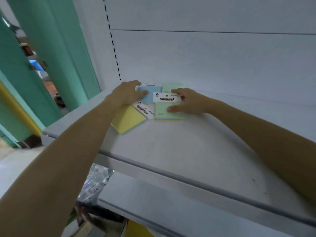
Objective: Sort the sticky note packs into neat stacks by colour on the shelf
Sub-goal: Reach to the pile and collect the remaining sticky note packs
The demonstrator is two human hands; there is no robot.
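Four sticky note packs clustered at back of white shelf (196, 151), near rear wall, overlapping and unsorted: yellow pack (130, 121) front-left and tilted, blue pack (150, 93) behind it, green pack (166, 111) front-right with white "STICKY NOTE" header card, second green pack (172, 87) behind that. Left hand (127, 94) laid over blue pack, fingers curled at its far edge, thumb on top, heel over yellow pack's corner. Right hand (187, 101) spread fairly wide on front green pack, thumb flat on its face, fingers over header card; nothing lifted.
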